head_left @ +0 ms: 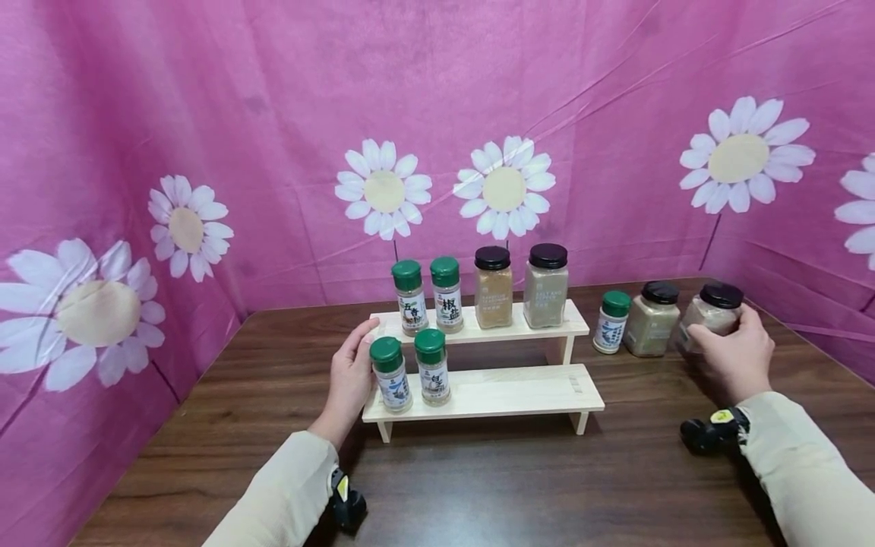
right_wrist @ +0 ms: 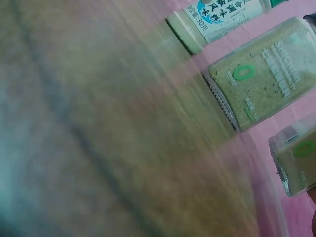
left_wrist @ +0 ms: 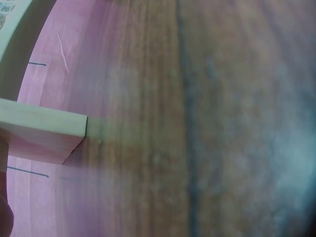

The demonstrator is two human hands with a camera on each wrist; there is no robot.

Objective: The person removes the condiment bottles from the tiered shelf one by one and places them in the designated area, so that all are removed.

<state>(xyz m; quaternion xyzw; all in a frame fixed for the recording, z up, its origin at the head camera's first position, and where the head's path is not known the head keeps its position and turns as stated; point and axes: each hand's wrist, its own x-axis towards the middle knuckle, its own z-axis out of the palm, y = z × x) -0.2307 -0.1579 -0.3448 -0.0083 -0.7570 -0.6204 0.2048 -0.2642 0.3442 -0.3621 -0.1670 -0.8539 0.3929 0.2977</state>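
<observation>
My right hand point(head_left: 740, 353) grips a clear square jar with a black lid point(head_left: 714, 308) at the far right, thumb across its front. The jar leans slightly; its lower part point(right_wrist: 300, 163) shows in the right wrist view. Just left of it stand a similar jar of greenish seasoning point(head_left: 652, 320) and a small green-capped shaker point(head_left: 611, 323). My left hand point(head_left: 350, 384) holds the left end of a two-tier wooden rack point(head_left: 513, 391), fingertips at the upper shelf. In the left wrist view, pale rack wood point(left_wrist: 44, 123) appears beside a fingertip point(left_wrist: 5, 217).
Two green-capped shakers point(head_left: 410, 300) and two black-lidded jars point(head_left: 494, 292) line the upper shelf. Two more green-capped shakers point(head_left: 393, 384) stand at the left of the lower shelf. The brown wooden table point(head_left: 478, 486) meets a pink flowered cloth point(head_left: 273, 152) behind.
</observation>
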